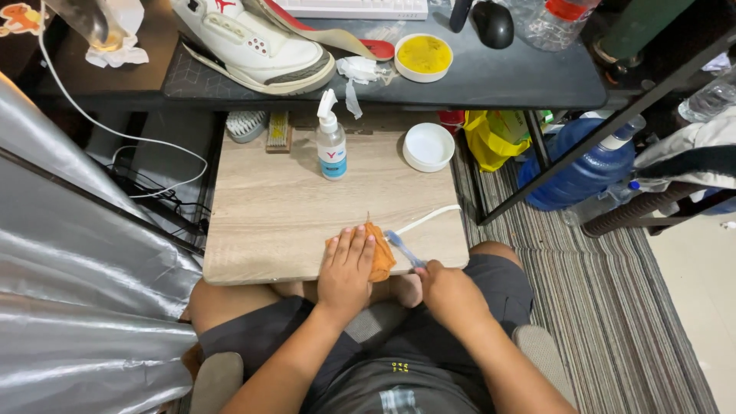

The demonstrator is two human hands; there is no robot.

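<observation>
1. Orange folded cloth (379, 257) lies at the near edge of the light wooden board (276, 207), with the left hand (346, 272) pressed flat on it, fingers extended.
2. Right hand (448, 290) is closed around a blue-handled toothbrush (403, 248), bristles touching the cloth.
3. Farther off stand a clear spray bottle (331, 142) and a white round bowl (428, 146).
4. Striped rug (606, 307) covers the floor at right.

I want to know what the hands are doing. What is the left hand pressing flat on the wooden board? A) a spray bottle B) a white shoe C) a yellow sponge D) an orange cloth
D: the left hand lies flat on an orange cloth on the wooden board, while the right hand holds a blue toothbrush at the cloth's edge.
</observation>
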